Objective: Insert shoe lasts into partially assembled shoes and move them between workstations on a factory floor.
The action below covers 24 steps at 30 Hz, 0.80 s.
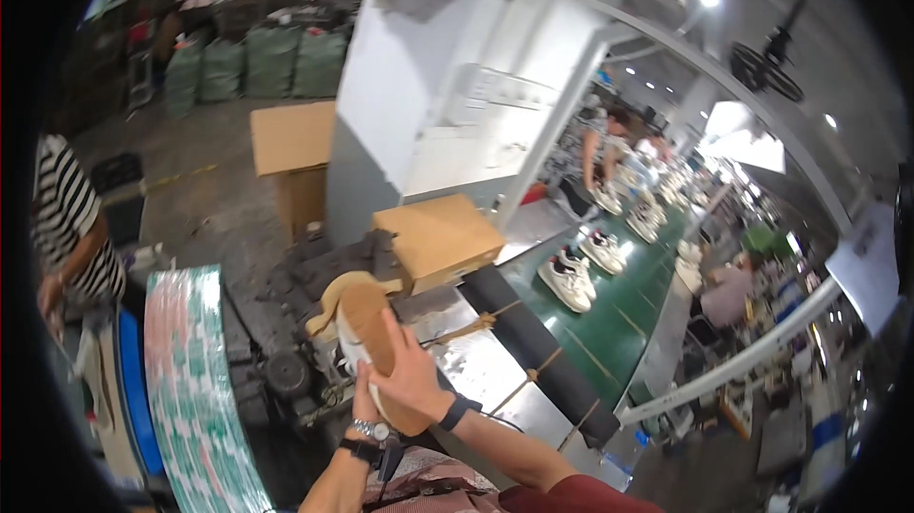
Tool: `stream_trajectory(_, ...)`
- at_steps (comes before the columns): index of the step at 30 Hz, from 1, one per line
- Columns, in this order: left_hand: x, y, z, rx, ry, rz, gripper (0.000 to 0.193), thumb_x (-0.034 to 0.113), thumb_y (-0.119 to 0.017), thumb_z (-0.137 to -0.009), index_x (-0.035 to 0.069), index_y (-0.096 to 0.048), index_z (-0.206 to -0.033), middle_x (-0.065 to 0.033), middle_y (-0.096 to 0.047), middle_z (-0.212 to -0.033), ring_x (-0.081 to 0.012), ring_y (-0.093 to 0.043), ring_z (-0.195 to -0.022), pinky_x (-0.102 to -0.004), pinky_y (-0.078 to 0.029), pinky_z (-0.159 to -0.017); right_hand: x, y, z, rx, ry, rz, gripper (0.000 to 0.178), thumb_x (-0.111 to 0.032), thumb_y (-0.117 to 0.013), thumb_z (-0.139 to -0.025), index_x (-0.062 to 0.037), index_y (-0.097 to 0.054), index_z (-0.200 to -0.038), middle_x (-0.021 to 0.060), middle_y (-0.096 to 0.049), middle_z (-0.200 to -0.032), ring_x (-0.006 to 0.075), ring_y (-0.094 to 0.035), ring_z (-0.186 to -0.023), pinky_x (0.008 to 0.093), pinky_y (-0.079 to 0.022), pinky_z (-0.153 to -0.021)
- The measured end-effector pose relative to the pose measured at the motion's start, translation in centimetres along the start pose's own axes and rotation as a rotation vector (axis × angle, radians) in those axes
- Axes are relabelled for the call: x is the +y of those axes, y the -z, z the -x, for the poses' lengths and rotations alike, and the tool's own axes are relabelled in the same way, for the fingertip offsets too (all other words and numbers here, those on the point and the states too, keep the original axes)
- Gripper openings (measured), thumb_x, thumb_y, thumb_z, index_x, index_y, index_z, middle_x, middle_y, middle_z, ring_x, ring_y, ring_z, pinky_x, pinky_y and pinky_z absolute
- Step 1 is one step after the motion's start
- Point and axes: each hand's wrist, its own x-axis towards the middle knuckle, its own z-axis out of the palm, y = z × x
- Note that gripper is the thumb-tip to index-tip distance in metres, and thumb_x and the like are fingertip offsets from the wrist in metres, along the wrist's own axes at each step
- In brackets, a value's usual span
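Note:
A white shoe with a tan sole (pixel 366 316) is tilted in front of me, its sole turned up toward me. My right hand (pixel 415 378) lies over the sole and its near edge, fingers pressed along it. My left hand (pixel 366 401) grips the shoe from its left side near the heel end; its fingers are partly hidden by the shoe. Just beyond the toe is a curved tan piece (pixel 328 302) on a dark machine (pixel 319 270); I cannot tell whether the shoe touches it.
A brown carton (pixel 440 239) stands beyond the shoe. To the right, a green conveyor belt (pixel 614 323) carries several white shoes (pixel 566 280). Plastic-wrapped sheets (pixel 195 389) lie at left, near a person in stripes (pixel 81 218). Another person (pixel 592 151) works beside the belt.

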Motion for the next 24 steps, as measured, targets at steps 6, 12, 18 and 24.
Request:
stream_trajectory(6, -1.2, 7.0, 3.3, -0.024, 0.096, -0.103, 0.06, 0.043, -0.053, -0.104, -0.002, -0.048, -0.143, -0.0137, -0.061, -0.136, -0.0272, -0.061, -0.121, -0.0402, -0.048, -0.105, 2.4, 0.4, 7.3, 0.05, -0.134, -0.732, 0.088, -0.042, -0.06, -0.099, -0.0054, -0.01, -0.162, 0.0208, -0.051, -0.148, 0.0321, -0.061, -0.123, 0.0422, -0.046, -0.106)
stream_trajectory(12, 6.4, 9.5, 12.6, -0.112, 0.055, -0.691, 0.08, 0.02, -0.089, -0.072, -0.005, -0.052, -0.138, -0.0096, -0.066, -0.126, -0.0186, -0.065, -0.111, -0.0336, -0.049, -0.101, 6.6, -7.1, 4.5, -0.384, -0.982, -1.821, 0.079, -0.065, -0.042, -0.101, -0.0028, -0.038, -0.15, 0.0175, -0.06, -0.138, 0.0273, -0.059, -0.124, 0.0412, -0.044, -0.108)
stream_trajectory(18, 10.9, 9.8, 19.6, 0.123, 0.341, -1.116, 0.074, 0.012, -0.096, -0.064, -0.002, -0.059, -0.127, -0.0089, -0.07, -0.117, -0.0156, -0.066, -0.107, -0.033, -0.052, -0.098, 6.1, -9.8, -1.0, -0.72, -0.507, -2.465, 0.068, -0.06, -0.044, -0.102, -0.0003, -0.062, -0.129, 0.0156, -0.071, -0.111, 0.0274, -0.07, -0.103, 0.0386, -0.057, -0.092)
stream_trajectory(24, 6.7, 12.8, 24.6, 0.524, 0.237, -1.192, 0.074, 0.018, -0.094, -0.068, -0.004, -0.059, -0.129, -0.0099, -0.07, -0.118, -0.0178, -0.067, -0.106, -0.0328, -0.053, -0.096, 6.0, -5.0, 0.0, -0.67, -0.623, -2.213, 0.062, -0.053, -0.045, -0.105, -0.0007, -0.057, -0.136, 0.0165, -0.069, -0.118, 0.0266, -0.07, -0.105, 0.0385, -0.061, -0.088)
